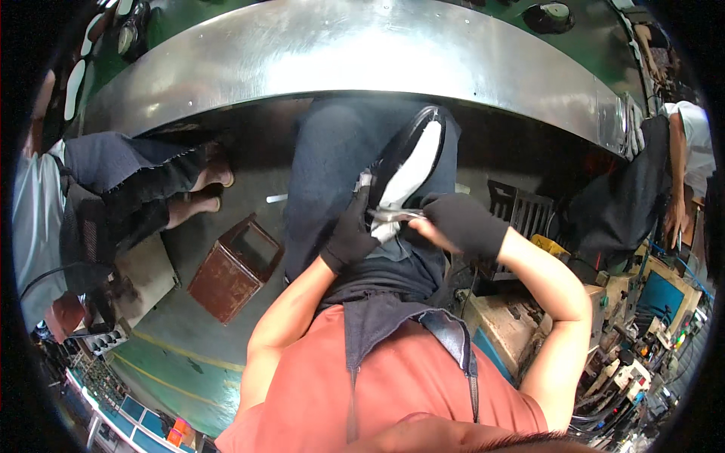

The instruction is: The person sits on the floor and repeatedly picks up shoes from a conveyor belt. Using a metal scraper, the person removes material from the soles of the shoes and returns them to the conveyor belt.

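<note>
A black shoe (414, 167) with a white underside lies across my thighs, bottom up and toe pointing away from me. My left hand (352, 230), in a black fingerless glove, is closed around the shoe's left side near the heel. In my right hand (462, 223), gloved the same way, is a silver metal tool that looks like pincers (394, 215). Its head lies over the heel end of the shoe, close to my left fingers. Whether the jaws grip the shoe's edge is too small to tell. My right fingers are wrapped round the handles.
A shiny metal bench edge (340, 60) curves in front of my knees, with a black shoe (549, 16) beyond it. A brown stool (234, 268) stands at left, a black plastic crate (521, 211) and a machine (506, 325) at right. People sit on both sides.
</note>
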{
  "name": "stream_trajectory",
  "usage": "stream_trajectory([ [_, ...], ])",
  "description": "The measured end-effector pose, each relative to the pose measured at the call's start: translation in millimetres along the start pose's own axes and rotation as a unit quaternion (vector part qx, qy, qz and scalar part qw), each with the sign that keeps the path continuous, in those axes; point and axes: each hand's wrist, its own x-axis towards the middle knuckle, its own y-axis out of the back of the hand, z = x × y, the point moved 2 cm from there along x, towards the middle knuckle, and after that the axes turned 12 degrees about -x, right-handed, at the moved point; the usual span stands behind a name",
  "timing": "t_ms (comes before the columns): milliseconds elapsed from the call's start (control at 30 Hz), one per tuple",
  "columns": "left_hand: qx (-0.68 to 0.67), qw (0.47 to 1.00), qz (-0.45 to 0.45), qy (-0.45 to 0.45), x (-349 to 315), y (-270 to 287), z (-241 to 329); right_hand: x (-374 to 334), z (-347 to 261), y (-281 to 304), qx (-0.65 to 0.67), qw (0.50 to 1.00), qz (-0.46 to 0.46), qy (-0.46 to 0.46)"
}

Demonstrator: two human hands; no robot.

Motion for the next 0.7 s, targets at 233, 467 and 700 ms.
stream_trajectory([
  [233, -0.441, 0.884, 0.122, 0.1, 26, -14, -26, 24, 28, 0, -0.029, 0.998, -0.06, 0.021],
  [467, -0.189, 0.968, 0.16, 0.033, 24, -10, -75, 18, 3, 41, -0.18, 0.982, -0.04, 0.034],
  [700, -0.088, 0.995, -0.029, -0.039, 46, 20, 2, 20, 17, -13, 0.053, 0.99, 0.102, 0.078],
])
